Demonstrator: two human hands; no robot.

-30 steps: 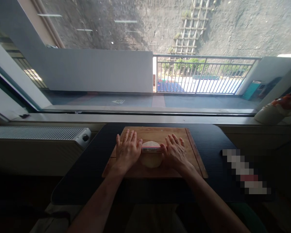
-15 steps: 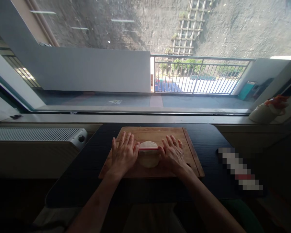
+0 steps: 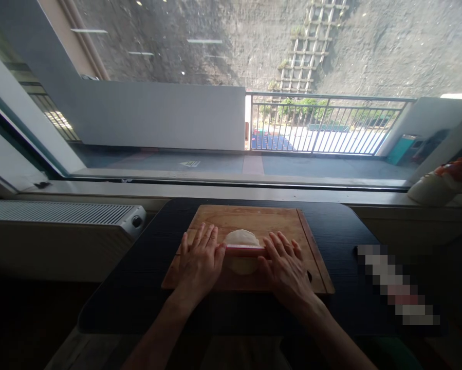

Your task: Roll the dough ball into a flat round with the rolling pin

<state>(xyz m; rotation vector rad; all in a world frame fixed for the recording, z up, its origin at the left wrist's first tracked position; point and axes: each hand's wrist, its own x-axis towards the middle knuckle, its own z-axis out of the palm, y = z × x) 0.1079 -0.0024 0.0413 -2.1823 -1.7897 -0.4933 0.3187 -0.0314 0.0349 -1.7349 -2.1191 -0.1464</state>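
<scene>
A round, flat piece of pale dough (image 3: 241,237) lies on the wooden cutting board (image 3: 250,215). Across its middle runs a reddish rolling pin (image 3: 246,251), with dough showing on both the far and near sides of it. My left hand (image 3: 203,255) rests palm down over the pin's left end, fingers stretched forward. Over the right end lies my right hand (image 3: 287,262), also flat with its fingers extended. Both thumbs point inward along the pin, and the hands hide its ends.
The board sits on a dark table (image 3: 338,257). A blurred-out object (image 3: 398,285) lies at the table's right. Beyond the table are a windowsill (image 3: 223,191) and a large window; a white radiator (image 3: 61,210) stands left, and a pale pot (image 3: 433,187) is on the sill at right.
The rolling pin and both hands have moved toward me over the dough, so more of its far part shows. The whole view has shifted slightly.
</scene>
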